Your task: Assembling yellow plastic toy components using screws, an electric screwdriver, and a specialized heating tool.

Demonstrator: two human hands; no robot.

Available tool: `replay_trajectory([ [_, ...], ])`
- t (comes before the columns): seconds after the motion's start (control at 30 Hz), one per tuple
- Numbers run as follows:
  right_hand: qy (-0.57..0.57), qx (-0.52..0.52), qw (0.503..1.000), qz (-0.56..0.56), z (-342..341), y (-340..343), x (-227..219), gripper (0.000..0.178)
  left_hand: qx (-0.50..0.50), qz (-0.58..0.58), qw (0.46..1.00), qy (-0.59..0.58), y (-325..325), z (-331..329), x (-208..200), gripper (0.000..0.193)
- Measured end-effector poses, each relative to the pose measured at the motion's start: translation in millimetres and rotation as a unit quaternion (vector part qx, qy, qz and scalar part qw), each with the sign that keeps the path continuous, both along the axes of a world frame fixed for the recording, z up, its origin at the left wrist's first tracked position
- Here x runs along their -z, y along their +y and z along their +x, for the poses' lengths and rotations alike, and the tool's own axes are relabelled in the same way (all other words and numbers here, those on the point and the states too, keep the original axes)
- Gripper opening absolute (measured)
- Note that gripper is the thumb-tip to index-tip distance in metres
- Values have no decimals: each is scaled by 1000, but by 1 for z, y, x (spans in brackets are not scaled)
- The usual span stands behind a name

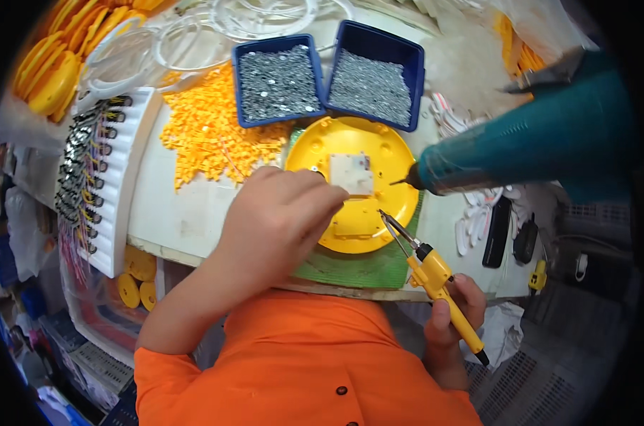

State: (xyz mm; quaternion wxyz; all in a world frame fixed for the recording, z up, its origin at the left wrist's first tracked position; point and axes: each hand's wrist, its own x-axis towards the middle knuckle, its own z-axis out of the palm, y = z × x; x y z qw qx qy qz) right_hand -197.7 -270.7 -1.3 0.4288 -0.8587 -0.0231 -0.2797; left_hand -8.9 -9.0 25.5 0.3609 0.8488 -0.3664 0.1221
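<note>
A round yellow plastic housing (311, 153) lies on a green mat (368, 268) at the table's front edge, with a white square block (349, 175) in its middle. My left hand (279, 220) reaches over the housing's left side, fingers drawn together by the block; what they pinch, if anything, is hidden. My right hand (458, 312) grips a yellow soldering iron (432, 275) with a thin tube beside its barrel. Its tip hovers at or just over the lower right part of the housing; contact cannot be made out.
A teal electric screwdriver (520, 138) juts in from the right, bit toward the housing. Behind stand two blue bins (315, 78) of small metal parts. Loose yellow pieces (208, 128), a white rack of wired parts (119, 177) and white rings (265, 18) lie left and back.
</note>
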Motion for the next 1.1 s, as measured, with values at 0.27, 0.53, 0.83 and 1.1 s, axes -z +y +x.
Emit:
replay_trajectory([
  [0.27,72,21,996,52,-30,5,2,43,66,66,994,-63,-28,-33,37,17],
  [0.53,66,0,997,40,-34,1,6,43,32,58,995,-80,-40,-35,48,14],
  [0.83,17,44,998,41,-28,8,3,38,92,58,991,-77,-33,-41,48,18],
  [1.1,74,44,992,92,-34,7,2,44,175,143,967,-117,-34,-32,37,16],
])
